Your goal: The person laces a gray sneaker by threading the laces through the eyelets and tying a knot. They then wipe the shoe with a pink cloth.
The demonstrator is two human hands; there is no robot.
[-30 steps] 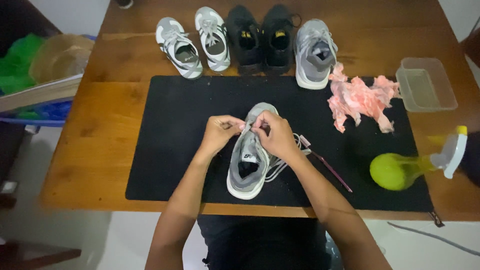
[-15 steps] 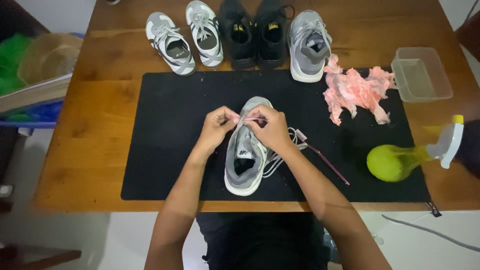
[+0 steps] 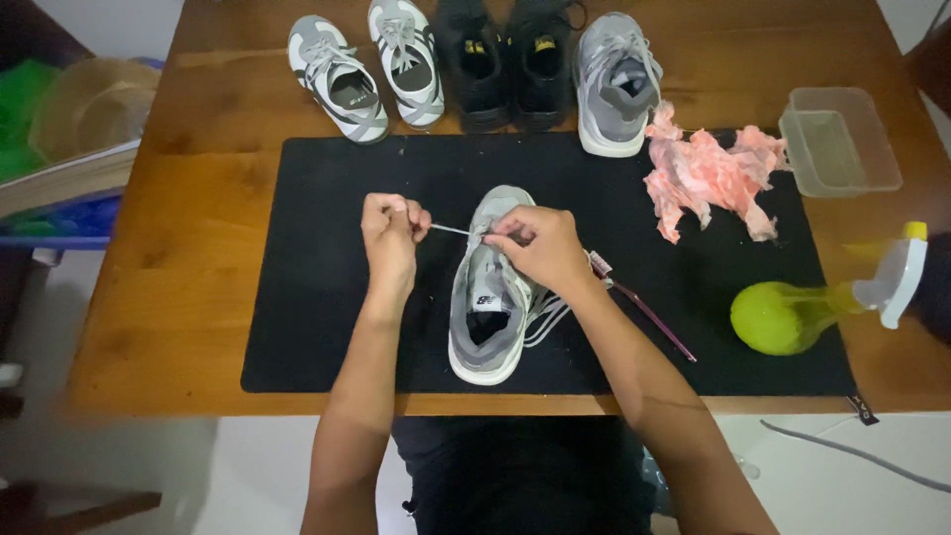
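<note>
- Head view: grey sneaker point(image 3: 490, 297) lies mid black mat point(image 3: 327, 327), toe away from the person; left hand point(image 3: 391, 233) closed, pinching the white lace point(image 3: 451, 230) pulled taut sideways; right hand point(image 3: 540, 246) curled, steadying the upper at the eyelets.
- Best, I judge: draw the lace level and slowly; keep the shoe pinned so it cannot slide.

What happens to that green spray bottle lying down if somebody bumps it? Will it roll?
The green spray bottle lies on its side at the black mat's right edge, and its body looks round, so a nudge would probably roll it. Its white trigger head sticks out sideways and would likely stop it soon. It looks like smooth plastic, perhaps slippery.
</note>
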